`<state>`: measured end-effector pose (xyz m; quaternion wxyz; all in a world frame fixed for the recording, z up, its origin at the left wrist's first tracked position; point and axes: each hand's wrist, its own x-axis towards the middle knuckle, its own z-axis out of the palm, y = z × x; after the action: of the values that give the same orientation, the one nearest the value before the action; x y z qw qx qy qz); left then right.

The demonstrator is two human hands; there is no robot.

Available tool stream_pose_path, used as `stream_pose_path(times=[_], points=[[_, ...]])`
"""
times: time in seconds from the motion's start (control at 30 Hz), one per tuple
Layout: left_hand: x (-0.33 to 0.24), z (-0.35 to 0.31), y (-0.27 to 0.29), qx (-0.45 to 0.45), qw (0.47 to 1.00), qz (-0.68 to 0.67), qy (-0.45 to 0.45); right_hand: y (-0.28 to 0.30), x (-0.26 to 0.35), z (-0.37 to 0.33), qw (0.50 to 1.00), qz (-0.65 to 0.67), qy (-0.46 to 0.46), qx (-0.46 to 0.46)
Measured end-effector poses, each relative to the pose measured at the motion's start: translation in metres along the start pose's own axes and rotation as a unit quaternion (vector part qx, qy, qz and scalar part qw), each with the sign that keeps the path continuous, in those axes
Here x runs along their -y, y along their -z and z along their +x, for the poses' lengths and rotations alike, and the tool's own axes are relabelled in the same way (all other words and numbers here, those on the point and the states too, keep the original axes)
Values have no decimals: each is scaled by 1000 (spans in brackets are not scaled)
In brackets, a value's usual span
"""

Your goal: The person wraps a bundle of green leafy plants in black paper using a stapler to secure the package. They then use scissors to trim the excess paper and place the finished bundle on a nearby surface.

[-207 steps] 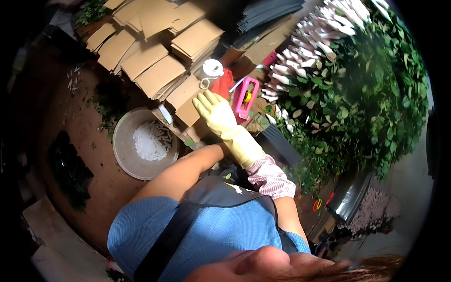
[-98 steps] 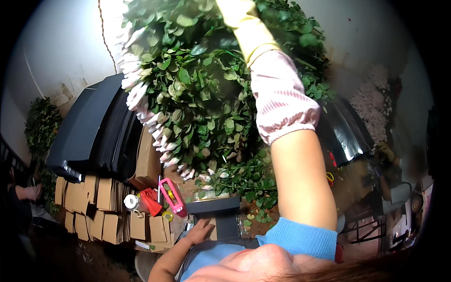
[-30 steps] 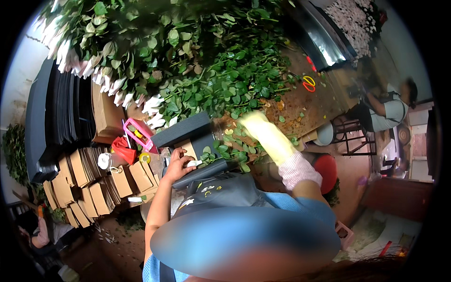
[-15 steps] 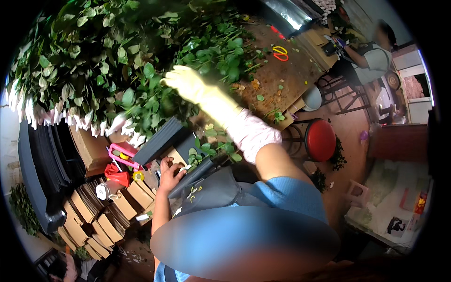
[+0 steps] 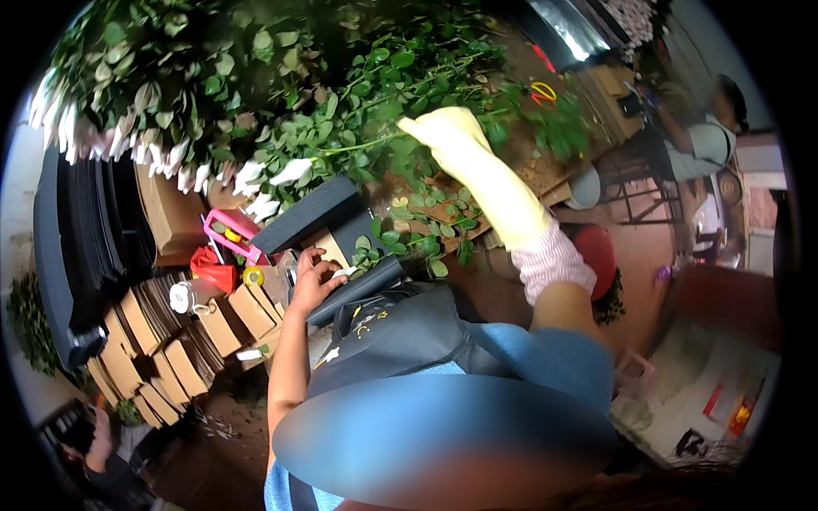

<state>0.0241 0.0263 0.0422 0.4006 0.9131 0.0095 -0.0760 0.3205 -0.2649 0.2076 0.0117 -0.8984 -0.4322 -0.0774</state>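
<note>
My right hand (image 5: 447, 136), in a yellow rubber glove with a pink striped cuff, is closed round a leafy rose stem (image 5: 366, 146). The stem's white-sleeved bud (image 5: 292, 171) points left and its leafy end (image 5: 558, 128) sticks out right of the glove. My bare left hand (image 5: 313, 279) rests with fingers apart between two dark ridged cardboard walls (image 5: 311, 213). Beside its fingertips lies another leafy rose stem (image 5: 409, 244) with a small white tip (image 5: 345, 272). I cannot tell whether the fingertips press on that tip.
A large heap of leafy roses (image 5: 213, 94) with white-sleeved buds covers the table's left. Folded cardboard (image 5: 183, 358), a pink plastic frame (image 5: 230, 232) and a white-lidded jar (image 5: 181, 296) sit near my left arm. Scissors (image 5: 544, 95) lie far right. Another person (image 5: 699, 153) sits beyond a red stool (image 5: 596, 255).
My right hand has moved right and closed on a rose stem, drawing it across the heap. My left hand has stayed nearly in place. The view has shifted slightly.
</note>
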Motion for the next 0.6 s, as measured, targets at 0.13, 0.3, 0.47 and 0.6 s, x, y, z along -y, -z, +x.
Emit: stream_pose_path(times=[0.13,0.3,0.47,0.6], points=[[16,-6,-6,-21,1000,0,2,28,62,-23,982,116,118,96],[-4,-2,-7,-79,986,-134,56,-50,81,-25,900,77,-64,425],[14,2,-12,-15,993,-118,-24,-122,80,-56,928,50,-22,368],[0,-2,-11,-18,992,-125,30,-32,104,-57,852,81,-92,510]])
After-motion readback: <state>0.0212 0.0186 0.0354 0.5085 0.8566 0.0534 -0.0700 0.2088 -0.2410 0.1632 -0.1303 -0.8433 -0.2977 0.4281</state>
